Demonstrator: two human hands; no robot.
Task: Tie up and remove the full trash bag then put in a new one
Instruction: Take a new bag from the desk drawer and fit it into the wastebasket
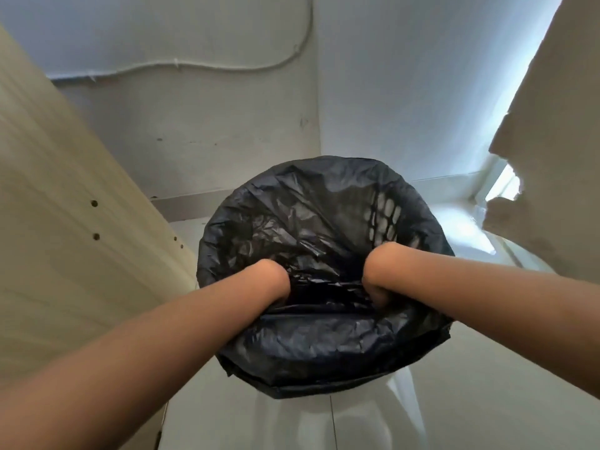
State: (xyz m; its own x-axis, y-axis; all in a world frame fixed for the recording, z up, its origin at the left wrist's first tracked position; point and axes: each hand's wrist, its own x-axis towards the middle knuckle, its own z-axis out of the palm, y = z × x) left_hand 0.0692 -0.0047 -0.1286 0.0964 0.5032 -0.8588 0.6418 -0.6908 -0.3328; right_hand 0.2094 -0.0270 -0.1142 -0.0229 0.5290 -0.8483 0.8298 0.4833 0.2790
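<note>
Centre frame, the crinkled black plastic trash bag [311, 339] lines the slotted round bin [386, 216]. Left hand [276, 280] and right hand [376, 277], apart, reach inside; fingers hidden, grip unclear. Judged step: seating the new liner; next, press it down and even the rim overhang.

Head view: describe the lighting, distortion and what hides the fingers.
Head view: daylight enters from the right, brightening the floor; wide-angle lens bends the wall cable and stretches the forearms; the black bag has dull sheen; both hands' fingers are hidden inside its folds.
</note>
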